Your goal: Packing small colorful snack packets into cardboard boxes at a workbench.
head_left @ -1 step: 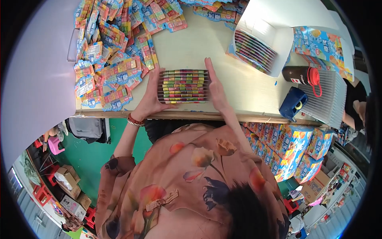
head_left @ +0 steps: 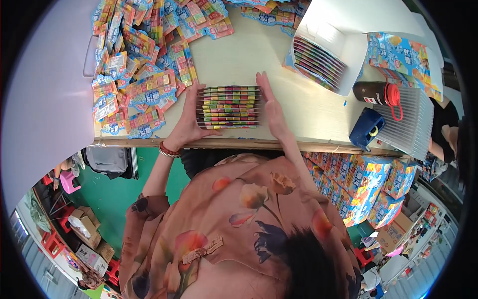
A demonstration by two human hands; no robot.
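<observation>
A stack of colourful flat packs [head_left: 229, 107], standing on edge in a row, rests on the table near its front edge. My left hand [head_left: 189, 119] grips its left end, thumb along the near side and fingers up the left side. To the right of the stack, my right hand [head_left: 273, 109] is held upright with its fingers stretched out, its palm facing the right end. A narrow gap seems to lie between that palm and the stack. Left of my left hand lies a heap of loose packs [head_left: 149, 89], blue-edged with rows of coloured pieces.
An open white carton [head_left: 331, 50] holding a row of packs stands at the back right. Beside it are a dark bottle with a red lid [head_left: 376, 93], a blue tape dispenser [head_left: 367, 128] and a ribbed translucent stack [head_left: 411, 119]. Printed boxes [head_left: 366, 179] are piled below the table's right side.
My right palm has drawn slightly away to the right of the stack, and the stack has shifted a touch left. Otherwise the scene looks the same.
</observation>
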